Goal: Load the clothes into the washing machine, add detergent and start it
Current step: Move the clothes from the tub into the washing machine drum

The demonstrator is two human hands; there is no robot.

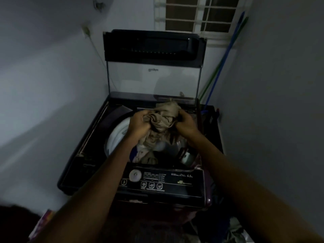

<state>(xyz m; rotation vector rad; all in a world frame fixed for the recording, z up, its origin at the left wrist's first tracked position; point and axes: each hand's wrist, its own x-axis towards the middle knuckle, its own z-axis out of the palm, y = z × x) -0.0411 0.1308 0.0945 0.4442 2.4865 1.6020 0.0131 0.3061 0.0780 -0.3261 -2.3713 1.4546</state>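
A dark top-loading washing machine [84, 155] stands in the corner with its glass lid [152, 74] raised upright. Over the open drum [115, 135] I hold a bunched beige garment [162, 120] with both hands. My left hand [139, 122] grips its left side and my right hand [185, 122] grips its right side. The garment's lower part hangs down into the drum, where more clothes [149, 157] lie. The control panel [166, 181], with a round dial and several buttons, faces me at the front.
Walls close in on both sides. Blue and green poles [222, 67] lean in the right corner beside a barred window [201, 14]. A cable hangs down the left wall [94, 44]. A colourful packet [43, 221] sits at the lower left. Cloth lies at the lower right [236, 230].
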